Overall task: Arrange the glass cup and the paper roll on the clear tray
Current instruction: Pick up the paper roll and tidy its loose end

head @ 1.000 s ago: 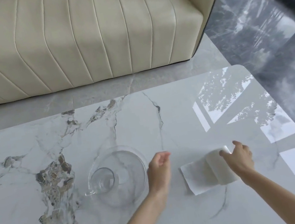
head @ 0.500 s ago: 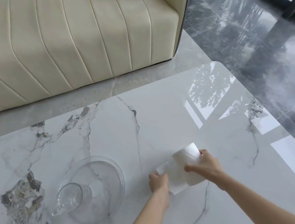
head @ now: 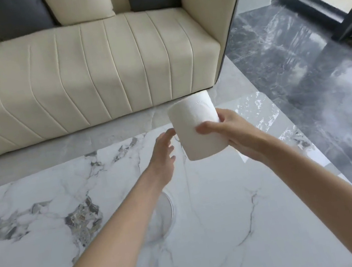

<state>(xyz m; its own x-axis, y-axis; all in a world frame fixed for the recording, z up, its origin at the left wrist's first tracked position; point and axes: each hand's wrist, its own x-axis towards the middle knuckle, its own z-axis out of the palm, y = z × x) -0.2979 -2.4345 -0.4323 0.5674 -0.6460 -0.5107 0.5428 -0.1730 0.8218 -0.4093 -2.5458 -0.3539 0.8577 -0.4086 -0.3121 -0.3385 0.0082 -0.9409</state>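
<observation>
- Right hand [head: 234,133] wraps the roll [head: 196,127] around its side, thumb on the near face, fingers behind; roll is lifted clear of the surface [head: 222,231], tilted, well above it.
- Left hand [head: 162,153] is spread and loose, fingertips just at the roll's left edge; whether they touch it I cannot tell. It holds nothing.
- Tray [head: 167,208] lies on the surface, below and nearer than the roll; only a curved stretch of rim shows past the left forearm.
- Cup not visible; presumably hidden under that forearm, unconfirmed.
- Step in hand, as judged: carry the roll to the tray and set it down.
- To do it well: turn the roll upright, bring it back toward the body over the tray, lower onto a flat end.
- Keep any loose sheet tucked with the left hand.
- Move the left forearm aside first; it covers the landing spot, and a clear tray is hard to read.
- Risk: knocking glass unseen.
</observation>
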